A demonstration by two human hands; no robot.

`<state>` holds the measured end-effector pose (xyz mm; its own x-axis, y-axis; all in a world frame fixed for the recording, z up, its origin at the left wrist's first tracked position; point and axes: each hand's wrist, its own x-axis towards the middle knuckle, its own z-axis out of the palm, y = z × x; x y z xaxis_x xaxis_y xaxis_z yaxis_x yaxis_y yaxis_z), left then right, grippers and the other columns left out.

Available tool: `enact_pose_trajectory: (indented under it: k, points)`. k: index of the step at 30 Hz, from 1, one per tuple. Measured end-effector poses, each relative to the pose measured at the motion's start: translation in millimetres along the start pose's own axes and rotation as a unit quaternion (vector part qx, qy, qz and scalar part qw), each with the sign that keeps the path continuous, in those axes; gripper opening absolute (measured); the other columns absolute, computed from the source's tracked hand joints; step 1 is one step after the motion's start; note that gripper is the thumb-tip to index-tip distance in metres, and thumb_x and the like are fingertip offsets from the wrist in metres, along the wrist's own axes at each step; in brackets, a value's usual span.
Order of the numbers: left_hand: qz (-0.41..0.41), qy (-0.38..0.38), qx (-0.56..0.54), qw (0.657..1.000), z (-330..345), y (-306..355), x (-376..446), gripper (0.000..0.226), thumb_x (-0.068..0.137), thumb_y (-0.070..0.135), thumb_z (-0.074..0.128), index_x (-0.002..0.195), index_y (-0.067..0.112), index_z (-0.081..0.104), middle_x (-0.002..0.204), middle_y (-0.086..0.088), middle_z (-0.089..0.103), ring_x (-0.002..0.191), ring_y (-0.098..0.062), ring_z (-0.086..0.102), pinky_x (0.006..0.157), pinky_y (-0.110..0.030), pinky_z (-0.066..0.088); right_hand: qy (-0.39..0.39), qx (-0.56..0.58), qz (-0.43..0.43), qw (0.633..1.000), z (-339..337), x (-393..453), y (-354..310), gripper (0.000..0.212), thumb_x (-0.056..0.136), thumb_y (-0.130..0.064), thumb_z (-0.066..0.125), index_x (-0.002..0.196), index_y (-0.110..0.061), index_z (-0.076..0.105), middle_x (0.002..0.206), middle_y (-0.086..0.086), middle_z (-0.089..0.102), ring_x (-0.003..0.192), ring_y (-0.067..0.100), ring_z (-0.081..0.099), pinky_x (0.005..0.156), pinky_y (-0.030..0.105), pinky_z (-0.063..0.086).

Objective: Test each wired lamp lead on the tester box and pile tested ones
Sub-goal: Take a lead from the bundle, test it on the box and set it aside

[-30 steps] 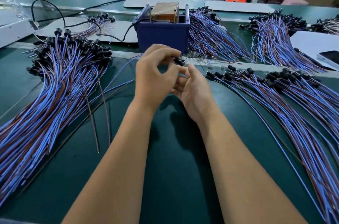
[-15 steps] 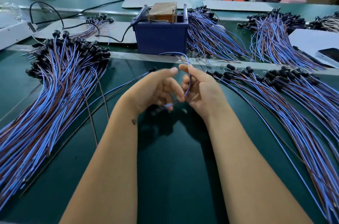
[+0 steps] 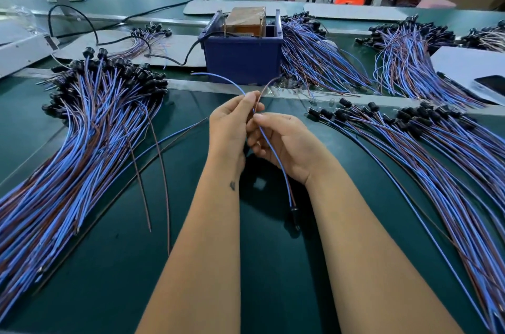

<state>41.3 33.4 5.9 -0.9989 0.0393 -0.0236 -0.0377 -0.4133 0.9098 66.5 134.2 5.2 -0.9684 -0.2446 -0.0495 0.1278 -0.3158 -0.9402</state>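
Both hands meet just in front of the blue tester box [image 3: 241,60], which stands at the far middle of the green table [image 3: 273,265]. The left hand [image 3: 232,126] has its fingers curled and pinches a single lamp lead [image 3: 276,158] between thumb and fingertips; the right hand [image 3: 284,142], just beside and touching it, also pinches the same lead, with the other fingers loosely bent under it. From the pinch the lead's two free wire ends fork up toward the tester box, the blue one arching to the left and the brown one to the right, neither touching the box. Below the hands the lead runs down between the forearms and ends in a small black lamp socket [image 3: 295,214] hanging above the table, well nearer the person than the box. To the left of the tester box lies a large pile of leads [image 3: 82,137], blue and brown, with black sockets at the far end. To the right of the box lies another spread of leads [image 3: 426,148], sockets toward the box. Further bundles [image 3: 314,57] lie right against the box's right side and behind it. A black cable [image 3: 175,60] runs from the box's left side across a grey mat.
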Motion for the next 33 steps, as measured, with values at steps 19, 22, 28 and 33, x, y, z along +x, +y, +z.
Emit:
enact_pose_trajectory:
  k: [19,22,28,33]
  points:
    - [0.005,-0.004,0.165,0.986,-22.1,10.9,7.4,0.016,0.094,0.015,0.063,0.086,0.019,0.076,0.078,-0.006,0.070,0.072,-0.018,0.062,0.083,-0.041,0.055,0.219,-0.137,-0.112,0.959,20.2,7.6,13.8,0.016,0.096,-0.019,0.059,0.099,-0.005,0.065,0.054,-0.013,0.055,0.048,0.000,0.047,0.048,0.015,0.040]
    - [-0.001,-0.050,0.183,0.982,-24.4,12.7,7.1,0.016,0.095,0.016,0.062,0.091,0.019,0.077,0.069,0.003,0.066,0.059,-0.008,0.057,0.070,-0.029,0.054,0.234,-0.092,-0.116,0.961,18.5,8.3,12.0,0.014,0.098,-0.017,0.056,0.092,-0.008,0.065,0.050,-0.014,0.054,0.043,-0.001,0.048,0.045,0.012,0.038]
    - [0.002,-0.069,0.173,0.983,-21.3,9.6,4.5,0.019,0.098,0.014,0.057,0.095,0.019,0.075,0.061,0.007,0.065,0.054,-0.005,0.060,0.059,-0.020,0.051,0.273,-0.060,-0.091,0.956,13.6,9.9,10.0,0.009,0.093,-0.012,0.061,0.084,-0.013,0.063,0.065,0.002,0.052,0.057,0.012,0.043,0.052,0.021,0.037]
    - [0.061,0.052,0.217,0.973,-19.8,0.5,11.4,0.032,0.101,0.013,0.045,0.124,0.028,0.061,0.053,0.013,0.051,0.050,-0.003,0.046,0.057,-0.016,0.043,0.284,-0.135,-0.128,0.941,16.0,9.1,12.4,0.015,0.094,-0.010,0.056,0.080,-0.018,0.055,0.068,0.000,0.060,0.052,0.008,0.041,0.056,0.027,0.036]
